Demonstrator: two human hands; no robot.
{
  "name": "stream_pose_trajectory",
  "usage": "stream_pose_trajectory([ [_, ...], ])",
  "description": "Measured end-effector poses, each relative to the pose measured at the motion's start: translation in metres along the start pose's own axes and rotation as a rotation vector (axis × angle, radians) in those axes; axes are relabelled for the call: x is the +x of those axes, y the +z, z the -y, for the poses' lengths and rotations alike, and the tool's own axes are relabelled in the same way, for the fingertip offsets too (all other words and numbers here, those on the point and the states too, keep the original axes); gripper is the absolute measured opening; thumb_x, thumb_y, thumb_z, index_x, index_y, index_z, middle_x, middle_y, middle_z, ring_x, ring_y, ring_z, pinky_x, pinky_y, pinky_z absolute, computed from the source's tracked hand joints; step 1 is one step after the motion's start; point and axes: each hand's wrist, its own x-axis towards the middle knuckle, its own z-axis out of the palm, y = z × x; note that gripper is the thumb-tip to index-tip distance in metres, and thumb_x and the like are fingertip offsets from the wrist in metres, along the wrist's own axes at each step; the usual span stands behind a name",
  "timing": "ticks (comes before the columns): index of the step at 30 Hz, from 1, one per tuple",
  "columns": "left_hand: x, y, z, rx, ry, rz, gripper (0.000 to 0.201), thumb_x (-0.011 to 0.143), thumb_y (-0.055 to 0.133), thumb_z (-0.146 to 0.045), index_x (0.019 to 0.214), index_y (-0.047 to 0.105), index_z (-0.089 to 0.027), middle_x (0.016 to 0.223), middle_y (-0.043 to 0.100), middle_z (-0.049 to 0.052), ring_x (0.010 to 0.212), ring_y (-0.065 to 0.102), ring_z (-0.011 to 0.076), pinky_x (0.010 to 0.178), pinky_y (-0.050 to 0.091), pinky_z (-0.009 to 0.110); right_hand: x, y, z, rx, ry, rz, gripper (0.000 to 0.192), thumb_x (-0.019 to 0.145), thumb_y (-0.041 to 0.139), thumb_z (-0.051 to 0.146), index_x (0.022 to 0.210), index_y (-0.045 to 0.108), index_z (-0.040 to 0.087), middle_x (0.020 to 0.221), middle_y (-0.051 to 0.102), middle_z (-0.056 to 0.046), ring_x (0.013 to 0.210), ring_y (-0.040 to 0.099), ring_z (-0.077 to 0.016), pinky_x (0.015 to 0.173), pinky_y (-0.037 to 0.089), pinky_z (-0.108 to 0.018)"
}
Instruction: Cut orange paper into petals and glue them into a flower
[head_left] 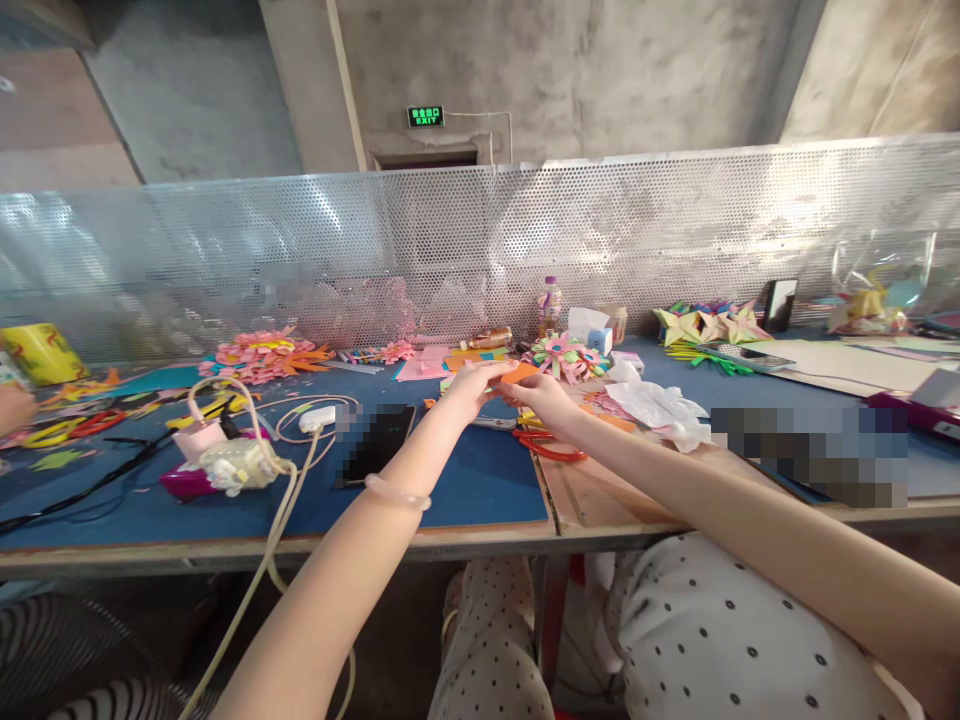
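Note:
Both my arms reach out over the blue table mat (480,480). My left hand (471,385) and my right hand (541,396) meet on a small orange piece of paper (519,373), each pinching one side of it above the table. A pale bangle sits on my left wrist. Red-handled scissors (547,445) lie flat on the table just under my right hand. A folded paper flower (564,355) in pink and green lies right behind the orange paper.
A black phone (379,442) lies left of my hands, beside a charger and white cables (247,455). Crumpled white tissue (660,408) lies to the right. Paper flowers, scraps, a bottle (550,305) and a perforated metal screen (480,250) line the back. Another person's hand (13,408) shows far left.

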Motion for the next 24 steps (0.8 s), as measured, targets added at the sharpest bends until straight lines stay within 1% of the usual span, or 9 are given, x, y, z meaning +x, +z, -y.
stream_pose_trajectory([
  [4,0.0010,-0.0005,0.0015,0.007,0.001,0.016,0.018,0.058,0.075,-0.022,0.074,0.072,-0.013,0.088,0.068,0.009,0.079,0.060,0.0182,0.065,0.044,0.029,0.0001,0.0003,-0.0017,-0.006,-0.002,-0.006,0.036,0.063,0.071,0.048,0.066,0.069,0.012,0.060,0.063,-0.003,0.063,0.056,-0.0154,0.063,0.042,-0.028],
  [9,0.0008,-0.0002,0.0014,0.006,-0.007,-0.025,0.019,0.058,0.075,-0.022,0.075,0.072,-0.014,0.094,0.068,0.009,0.084,0.061,0.0182,0.068,0.044,0.029,0.0012,-0.0002,-0.0050,-0.011,0.012,-0.007,0.035,0.063,0.071,0.047,0.064,0.068,0.012,0.062,0.063,-0.003,0.064,0.056,-0.0146,0.065,0.042,-0.029],
  [14,0.0013,-0.0003,0.0011,0.004,-0.019,-0.027,0.020,0.058,0.077,-0.024,0.073,0.070,-0.014,0.077,0.067,0.006,0.074,0.059,0.0159,0.064,0.043,0.028,0.0001,0.0001,-0.0024,0.041,0.017,0.020,0.034,0.064,0.072,0.046,0.063,0.064,0.013,0.061,0.062,-0.002,0.063,0.056,-0.0137,0.065,0.043,-0.027],
  [21,0.0002,0.0004,-0.0015,-0.093,-0.028,-0.079,0.020,0.057,0.077,-0.022,0.074,0.067,-0.016,0.073,0.065,0.003,0.074,0.060,0.0144,0.064,0.043,0.026,-0.0025,0.0000,-0.0009,0.072,0.016,0.057,0.033,0.067,0.070,0.046,0.073,0.064,0.015,0.067,0.062,-0.001,0.064,0.058,-0.0131,0.066,0.046,-0.027],
  [24,0.0013,-0.0017,-0.0013,-0.099,-0.035,-0.065,0.023,0.057,0.076,-0.023,0.077,0.066,-0.016,0.077,0.067,0.004,0.074,0.061,0.0151,0.065,0.044,0.027,-0.0019,0.0013,-0.0020,0.093,0.023,0.062,0.030,0.068,0.069,0.044,0.076,0.064,0.015,0.071,0.063,-0.001,0.064,0.058,-0.0127,0.066,0.047,-0.027],
])
